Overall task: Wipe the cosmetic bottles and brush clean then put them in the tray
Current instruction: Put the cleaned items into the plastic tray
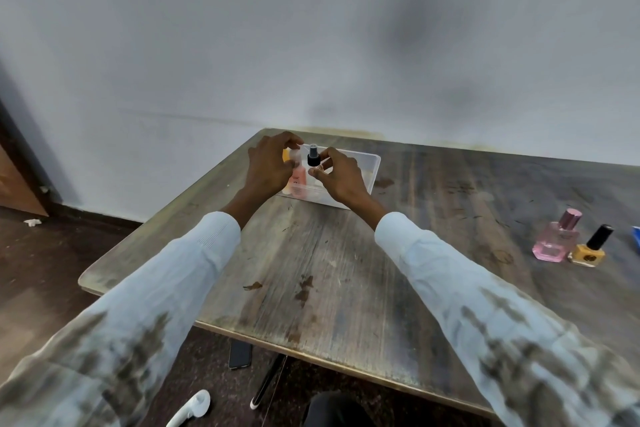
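A clear plastic tray sits at the far side of the wooden table. Both my hands are over it. My left hand grips the white top of a peach-pink bottle standing in the tray. My right hand pinches a small bottle with a black spray cap just beside it, low inside the tray. An orange item shows behind my left hand, mostly hidden. No brush is visible.
A pink perfume bottle and a yellow nail polish bottle with a black cap stand at the table's right. A blue object pokes in at the right edge. A phone lies on the floor below.
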